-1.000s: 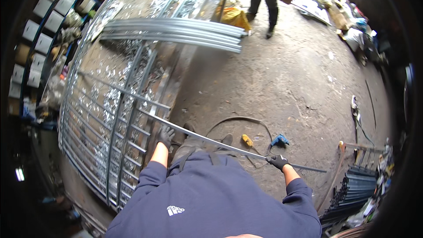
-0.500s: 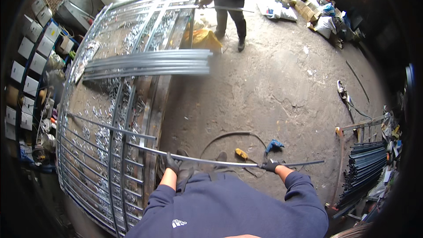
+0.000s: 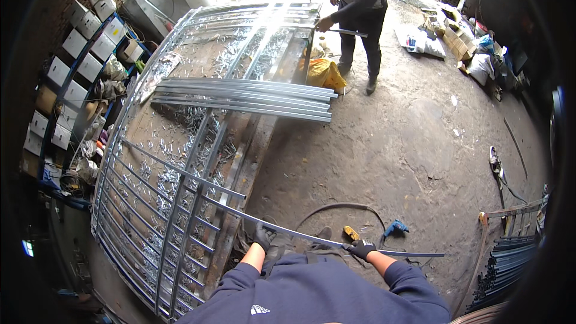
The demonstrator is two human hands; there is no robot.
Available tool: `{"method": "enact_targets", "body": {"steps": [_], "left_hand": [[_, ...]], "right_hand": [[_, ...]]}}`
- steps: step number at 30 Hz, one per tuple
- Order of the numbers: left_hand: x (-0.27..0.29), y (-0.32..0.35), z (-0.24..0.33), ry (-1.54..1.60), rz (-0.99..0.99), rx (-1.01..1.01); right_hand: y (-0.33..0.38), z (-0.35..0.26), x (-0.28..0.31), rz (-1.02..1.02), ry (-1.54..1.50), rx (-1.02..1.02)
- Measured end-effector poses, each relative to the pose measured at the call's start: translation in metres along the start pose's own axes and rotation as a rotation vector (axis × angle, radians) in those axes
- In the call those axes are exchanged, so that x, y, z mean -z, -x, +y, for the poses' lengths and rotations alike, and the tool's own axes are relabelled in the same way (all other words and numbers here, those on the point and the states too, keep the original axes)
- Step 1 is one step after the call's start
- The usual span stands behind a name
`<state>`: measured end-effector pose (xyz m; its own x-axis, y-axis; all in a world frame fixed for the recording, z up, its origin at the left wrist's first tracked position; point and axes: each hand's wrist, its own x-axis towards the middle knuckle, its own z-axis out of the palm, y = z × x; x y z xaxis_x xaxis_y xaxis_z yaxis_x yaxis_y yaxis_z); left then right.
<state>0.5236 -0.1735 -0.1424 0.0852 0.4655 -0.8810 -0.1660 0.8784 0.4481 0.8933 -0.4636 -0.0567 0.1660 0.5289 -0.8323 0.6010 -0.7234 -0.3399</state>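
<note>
A long, thin grey metal tube (image 3: 312, 238) runs from the slatted frame on my left across the front of my body. My left hand (image 3: 263, 237), in a dark glove, is closed around it near the frame's edge. Further right, my gloved right hand (image 3: 361, 249) grips the same tube, whose free end sticks out past it over the floor. To the left lies the metal frame (image 3: 191, 204), with several parallel bars crossing two long rails. Where the tube's left end lies among the rails is hard to make out.
A bundle of metal tubes (image 3: 246, 99) lies across the table (image 3: 255, 150), amid scattered shiny pieces. On the floor are a blue power drill (image 3: 396, 228) and a yellow tool (image 3: 351, 233). A co-worker (image 3: 363, 15) stands at the far end. Dark tubes (image 3: 504, 270) are stacked right.
The view has swung left. My right hand has come closer to my left, and the tube has slid left with it. The co-worker's arm now reaches toward the far tube.
</note>
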Motion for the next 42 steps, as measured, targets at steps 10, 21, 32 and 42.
{"method": "enact_targets", "body": {"steps": [10, 21, 32, 42], "left_hand": [[0.020, 0.024, 0.040, -0.312, -0.145, 0.256], [-0.007, 0.011, 0.056, -0.286, -0.027, 0.158], [0.041, -0.003, 0.080, -0.213, -0.323, 0.108], [0.146, -0.046, 0.238, -0.489, 0.705, -0.920]], "right_hand": [[-0.124, -0.246, -0.071, -0.098, -0.234, 0.422], [-0.071, -0.115, -0.062, 0.165, -0.078, 0.484], [-0.048, -0.040, -0.016, -0.059, 0.085, 0.043], [-0.139, -0.266, -0.077, 0.020, -0.003, 0.243]]}}
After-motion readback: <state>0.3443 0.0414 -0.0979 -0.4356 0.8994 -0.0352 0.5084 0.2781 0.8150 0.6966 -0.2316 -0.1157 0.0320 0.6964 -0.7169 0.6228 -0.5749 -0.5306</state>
